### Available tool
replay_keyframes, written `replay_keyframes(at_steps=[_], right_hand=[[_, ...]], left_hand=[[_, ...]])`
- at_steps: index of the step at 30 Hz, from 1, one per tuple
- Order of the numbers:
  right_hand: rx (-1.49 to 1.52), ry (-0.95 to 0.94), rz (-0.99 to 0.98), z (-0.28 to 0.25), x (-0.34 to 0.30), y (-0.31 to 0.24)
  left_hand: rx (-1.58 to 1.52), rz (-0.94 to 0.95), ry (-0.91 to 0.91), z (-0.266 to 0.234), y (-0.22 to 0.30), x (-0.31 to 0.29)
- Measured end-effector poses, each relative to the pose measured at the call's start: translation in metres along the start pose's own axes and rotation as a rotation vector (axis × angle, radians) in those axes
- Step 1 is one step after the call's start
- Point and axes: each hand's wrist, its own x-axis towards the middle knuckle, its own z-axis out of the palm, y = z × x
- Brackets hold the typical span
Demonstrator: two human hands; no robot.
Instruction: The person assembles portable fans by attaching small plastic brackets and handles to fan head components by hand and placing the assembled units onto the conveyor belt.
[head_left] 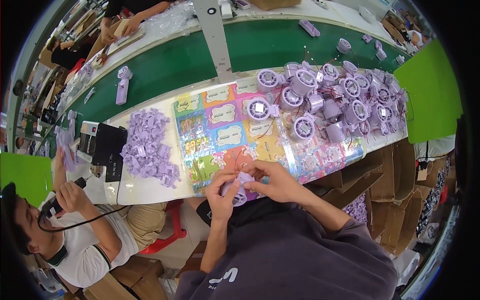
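Note:
Close to the table's front edge, my left hand (222, 194) is closed around a round lilac fan housing (240, 199). My right hand (273, 183) pinches a small lilac piece (245, 178) at the top of that housing, and thin red wires stick up between the fingers. Beyond my hands, to the right, lies a heap of similar lilac fan housings (357, 111) with red wires. Small lilac plastic parts (148, 150) form a pile on the left.
Colourful printed sheets (220, 114) cover the table under the work. Behind runs a green conveyor belt (170, 66), with a metal post (214, 40) before it. A co-worker at left holds an electric screwdriver (56, 204) beside a black device (109, 150). Cardboard boxes (395, 200) stand lower right.

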Motion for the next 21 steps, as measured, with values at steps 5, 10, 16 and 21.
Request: replay_keyframes(at_steps=[5, 10, 16, 21], right_hand=[[-0.054, 0.022, -0.025, 0.001, -0.005, -0.015], [-0.049, -0.002, 0.084, -0.003, -0.015, -0.021], [0.093, 0.068, 0.002, -0.003, -0.008, 0.002], [-0.159, 0.256, -0.23, -0.001, -0.001, 0.004]], left_hand=[[-0.277, -0.104, -0.035, 0.004, 0.002, 0.002], [-0.357, -0.129, -0.081, 0.009, 0.002, -0.006], [-0.276, -0.178, -0.056, 0.007, 0.012, 0.007], [-0.114, -0.079, -0.015, 0.005, 0.02, 0.038]])
